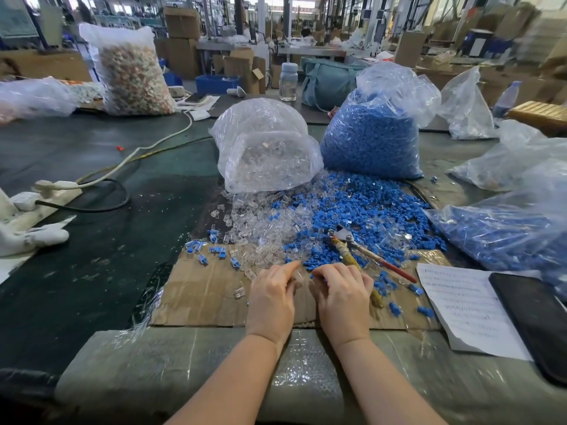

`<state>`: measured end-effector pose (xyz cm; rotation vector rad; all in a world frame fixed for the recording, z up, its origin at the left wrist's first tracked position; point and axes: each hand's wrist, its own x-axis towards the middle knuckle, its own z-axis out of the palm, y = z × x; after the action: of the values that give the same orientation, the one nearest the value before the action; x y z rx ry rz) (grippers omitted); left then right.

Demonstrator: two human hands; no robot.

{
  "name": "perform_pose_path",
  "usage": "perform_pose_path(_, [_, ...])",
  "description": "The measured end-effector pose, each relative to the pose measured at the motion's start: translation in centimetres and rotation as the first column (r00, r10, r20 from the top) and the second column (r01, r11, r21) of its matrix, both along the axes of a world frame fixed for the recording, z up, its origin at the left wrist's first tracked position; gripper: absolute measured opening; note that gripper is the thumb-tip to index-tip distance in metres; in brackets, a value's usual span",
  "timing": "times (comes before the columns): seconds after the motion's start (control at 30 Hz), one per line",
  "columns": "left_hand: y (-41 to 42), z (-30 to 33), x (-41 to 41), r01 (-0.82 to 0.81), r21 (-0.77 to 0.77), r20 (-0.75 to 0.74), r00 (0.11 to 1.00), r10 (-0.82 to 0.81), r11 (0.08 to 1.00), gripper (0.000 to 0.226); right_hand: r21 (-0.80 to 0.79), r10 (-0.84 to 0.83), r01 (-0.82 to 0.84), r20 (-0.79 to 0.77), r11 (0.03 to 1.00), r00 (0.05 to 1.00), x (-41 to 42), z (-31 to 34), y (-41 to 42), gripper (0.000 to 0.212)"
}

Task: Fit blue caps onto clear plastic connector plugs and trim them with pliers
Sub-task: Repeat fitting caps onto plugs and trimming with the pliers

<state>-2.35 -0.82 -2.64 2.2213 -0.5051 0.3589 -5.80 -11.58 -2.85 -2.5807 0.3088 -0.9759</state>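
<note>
My left hand (271, 297) and my right hand (342, 294) are close together over a cardboard sheet (202, 289), palms down, fingers curled. The left hand pinches a clear plug (297, 276) at its fingertips. A small blue cap (316, 277) sits pinched in the right hand's fingertips. Just beyond them lie a loose pile of clear plugs (260, 228) and a pile of blue caps (362, 210). Pliers (352, 243) with a yellowish and a red handle lie on the blue pile, right of my right hand. A few capped plugs (214, 250) lie at the left.
A bag of clear plugs (264, 145) and a bag of blue caps (374, 130) stand behind the piles. More bags (506, 228) sit at the right. A paper sheet (466, 305) and a black phone (537, 320) lie at the right. A power strip with cables (55, 191) is at the left.
</note>
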Motion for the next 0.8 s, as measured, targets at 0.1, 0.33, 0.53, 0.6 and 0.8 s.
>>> perform_pose_path(0.1, [0.01, 0.03, 0.00, -0.016, -0.009, -0.020, 1.000, 0.015, 1.000, 0.029, 0.020, 0.031, -0.031, -0.003, 0.999, 1.000, -0.04, -0.03, -0.06, 0.016])
perform_pose_path(0.33, [-0.07, -0.05, 0.10, -0.076, -0.039, -0.039, 0.996, 0.075, 0.996, 0.010, 0.043, 0.091, -0.091, 0.009, 0.995, 0.996, -0.07, 0.04, -0.18, 0.014])
perform_pose_path(0.53, [-0.09, -0.12, 0.05, -0.093, -0.024, -0.077, 0.993, 0.091, 0.995, 0.008, 0.037, 0.115, -0.117, 0.061, 0.992, 0.992, -0.28, 0.32, -0.13, 0.011])
perform_pose_path(0.6, [-0.07, -0.16, 0.01, -0.092, -0.026, -0.064, 0.994, 0.090, 0.995, 0.008, 0.038, 0.119, -0.121, 0.071, 0.992, 0.990, -0.35, 0.40, -0.10, 0.006])
perform_pose_path(0.8, [0.00, -0.37, 0.14, -0.088, -0.034, -0.097, 0.992, 0.084, 0.996, 0.014, 0.044, 0.140, -0.142, 0.042, 0.989, 0.989, -0.34, 0.41, -0.03, 0.006])
